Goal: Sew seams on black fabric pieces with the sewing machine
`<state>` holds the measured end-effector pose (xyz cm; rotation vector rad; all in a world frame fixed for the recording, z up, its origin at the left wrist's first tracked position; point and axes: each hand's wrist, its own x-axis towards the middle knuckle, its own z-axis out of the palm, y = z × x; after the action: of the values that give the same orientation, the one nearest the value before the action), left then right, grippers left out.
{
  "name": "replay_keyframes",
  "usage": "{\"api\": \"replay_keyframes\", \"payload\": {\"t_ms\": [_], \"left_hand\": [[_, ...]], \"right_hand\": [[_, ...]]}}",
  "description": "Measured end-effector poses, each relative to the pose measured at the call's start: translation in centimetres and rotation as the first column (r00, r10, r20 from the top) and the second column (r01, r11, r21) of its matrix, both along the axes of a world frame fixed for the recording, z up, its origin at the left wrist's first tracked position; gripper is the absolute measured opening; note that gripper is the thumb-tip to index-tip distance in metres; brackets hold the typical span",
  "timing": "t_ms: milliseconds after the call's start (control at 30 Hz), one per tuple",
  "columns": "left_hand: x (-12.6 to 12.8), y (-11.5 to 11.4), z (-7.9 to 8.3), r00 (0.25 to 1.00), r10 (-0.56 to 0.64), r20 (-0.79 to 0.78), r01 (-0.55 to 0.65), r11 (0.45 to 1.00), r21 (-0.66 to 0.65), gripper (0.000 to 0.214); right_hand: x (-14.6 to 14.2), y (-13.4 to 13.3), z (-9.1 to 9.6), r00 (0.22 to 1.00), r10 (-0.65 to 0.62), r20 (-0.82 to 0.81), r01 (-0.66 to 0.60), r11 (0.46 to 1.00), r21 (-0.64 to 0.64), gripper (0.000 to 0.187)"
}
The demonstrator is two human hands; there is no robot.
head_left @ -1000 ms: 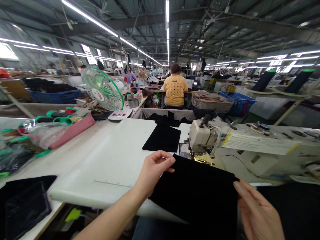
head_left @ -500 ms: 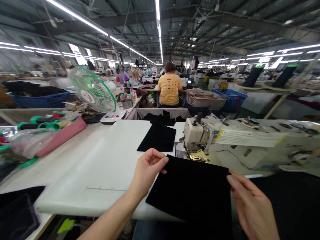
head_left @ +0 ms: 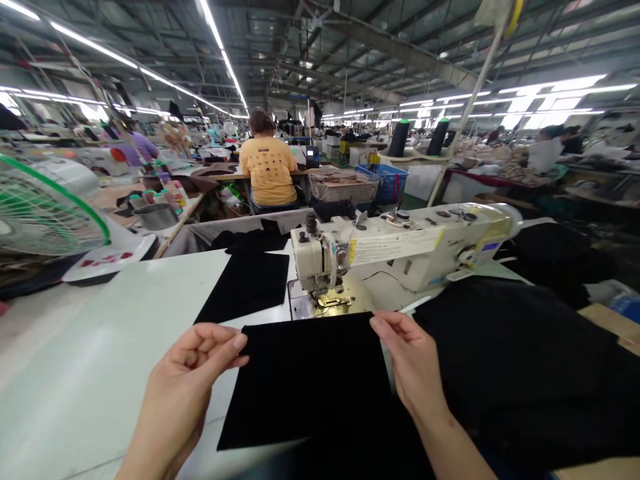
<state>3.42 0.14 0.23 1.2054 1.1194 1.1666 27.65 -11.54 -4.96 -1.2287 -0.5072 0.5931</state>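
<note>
A rectangular piece of black fabric point(head_left: 310, 380) lies over the near edge of the white table point(head_left: 115, 347). My left hand point(head_left: 185, 380) pinches its top left corner between thumb and fingers. My right hand point(head_left: 410, 360) grips its top right corner. The far edge of the piece sits just short of the presser foot of a white sewing machine point(head_left: 395, 250). A second black piece point(head_left: 247, 283) lies flat on the table to the left of the machine head.
A heap of black fabric point(head_left: 515, 360) covers the table at the right. A green-rimmed desk fan point(head_left: 45, 213) stands far left. A person in a yellow shirt point(head_left: 267, 170) sits with their back turned at the station ahead, near a blue crate point(head_left: 387, 183).
My head has turned right, so the fan and the table clutter slid left. Both hands kept hold of the black piece and brought it up in front of the machine's needle area.
</note>
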Motion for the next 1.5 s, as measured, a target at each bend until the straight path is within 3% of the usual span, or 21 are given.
{"api": "replay_keyframes", "payload": {"t_ms": [267, 400, 467, 533, 633, 767, 867, 933, 1067, 1333, 1433, 1500], "left_hand": [[-0.4, 0.0, 0.1, 0.999, -0.015, -0.039, 0.015, 1.000, 0.017, 0.039], [-0.4, 2.2, 1.6, 0.939, -0.058, -0.339, 0.139, 0.966, 0.218, 0.028], [0.8, 3.7, 2.2, 0.835, -0.049, -0.548, 0.280, 0.895, 0.348, 0.014], [2.9, 5.2, 1.8, 0.714, -0.079, -0.696, 0.467, 0.794, 0.388, 0.003], [6.7, 6.8, -1.3, 0.631, -0.206, -0.747, 0.602, 0.739, 0.304, 0.014], [10.0, 7.2, -6.4, 0.639, -0.253, -0.727, 0.601, 0.754, 0.265, 0.020], [10.4, 7.1, -8.1, 0.670, -0.253, -0.698, 0.571, 0.777, 0.265, 0.019], [10.3, 7.3, -8.3, 0.676, -0.257, -0.691, 0.561, 0.787, 0.257, 0.017], [10.4, 8.5, -8.2, 0.658, -0.248, -0.711, 0.543, 0.811, 0.219, 0.014], [11.8, 10.4, -8.0, 0.583, -0.224, -0.781, 0.560, 0.807, 0.187, 0.013], [11.1, 8.6, -6.9, 0.571, -0.129, -0.811, 0.536, 0.807, 0.248, 0.013], [10.0, 5.7, -6.1, 0.561, -0.047, -0.827, 0.531, 0.786, 0.316, 0.015]], "right_hand": [[0.4, 0.8, -0.4, 1.000, -0.007, 0.030, 0.005, 0.999, 0.052, 0.028], [-0.3, -0.1, -0.6, 0.979, 0.128, 0.156, -0.138, 0.989, 0.052, 0.021], [-1.4, -1.3, -1.1, 0.919, 0.256, 0.299, -0.267, 0.964, -0.003, 0.011], [-2.7, -2.7, -2.0, 0.810, 0.377, 0.449, -0.379, 0.921, -0.089, 0.007], [-4.2, -4.5, -4.1, 0.648, 0.420, 0.635, -0.426, 0.891, -0.155, 0.013], [-4.2, -5.5, -6.8, 0.472, 0.252, 0.845, -0.326, 0.940, -0.099, 0.022], [-3.5, -5.5, -7.6, 0.316, 0.170, 0.933, -0.291, 0.954, -0.076, 0.026], [-3.3, -5.3, -7.5, 0.254, 0.145, 0.956, -0.271, 0.960, -0.073, 0.024], [-3.4, -4.5, -6.8, 0.204, 0.116, 0.972, -0.206, 0.976, -0.073, 0.021], [-3.0, -3.6, -6.5, 0.214, 0.110, 0.971, -0.221, 0.973, -0.062, 0.025], [-2.8, -3.8, -6.4, 0.187, 0.112, 0.976, -0.231, 0.971, -0.068, 0.027], [-2.7, -3.8, -6.2, 0.171, 0.104, 0.980, -0.241, 0.968, -0.061, 0.028]]}}
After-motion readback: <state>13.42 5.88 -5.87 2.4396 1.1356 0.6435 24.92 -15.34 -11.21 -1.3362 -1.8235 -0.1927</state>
